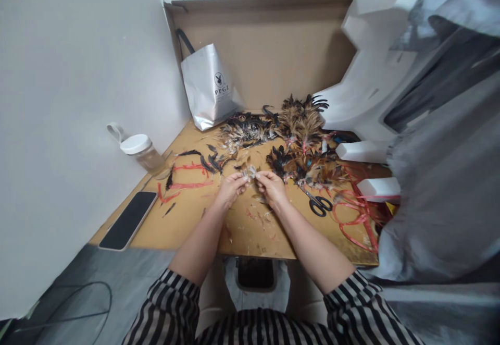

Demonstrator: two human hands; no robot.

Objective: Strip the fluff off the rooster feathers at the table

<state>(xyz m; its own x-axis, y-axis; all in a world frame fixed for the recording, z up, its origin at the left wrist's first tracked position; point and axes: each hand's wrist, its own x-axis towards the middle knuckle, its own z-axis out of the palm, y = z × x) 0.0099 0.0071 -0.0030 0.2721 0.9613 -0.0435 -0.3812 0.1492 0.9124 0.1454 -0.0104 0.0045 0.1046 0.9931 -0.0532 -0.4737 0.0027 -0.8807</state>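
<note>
Both hands meet over the middle of the wooden table (187, 230). Between them is a small tuft of pale and brown feathers (250, 171). The fingertips of my left hand (233, 187) pinch its left side. On the other side, my right hand (271, 187) closes thumb and finger on the tuft's right edge. Just beyond lie a heap of dark and pale feathers (250, 130) and, to the right, brown-black feather bunches (304, 165). Black-handled scissors (320, 205) rest right of my right hand.
A phone (128, 220) and a lidded cup (146, 155) are at the left, near red strips (191, 184). A silver bag (209, 87) leans at the back. Tangled red ribbon (357, 220), white foam pieces (378, 188) and grey cloth (445, 178) occupy the right.
</note>
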